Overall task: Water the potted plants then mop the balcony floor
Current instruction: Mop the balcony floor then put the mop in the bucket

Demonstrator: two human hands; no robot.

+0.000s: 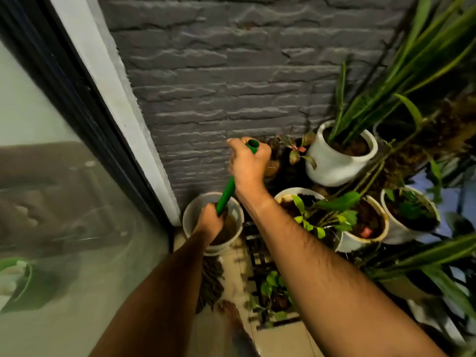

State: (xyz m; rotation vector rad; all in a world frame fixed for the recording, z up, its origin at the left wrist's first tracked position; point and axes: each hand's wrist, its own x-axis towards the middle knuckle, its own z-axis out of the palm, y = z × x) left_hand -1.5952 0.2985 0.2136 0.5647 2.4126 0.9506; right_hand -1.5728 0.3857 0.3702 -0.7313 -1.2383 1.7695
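Grey brick wall [231, 73] beside glass door [51, 202].

Dark grey textured brick wall [244, 73] fills upper centre. At left, black-framed glass door [51, 189] w/ blurry reflections; a green container [23, 284] shows thru/in the glass, can't tell which. White pillar strip [116, 99] sits btwn door frame & wall, running down to the floor.
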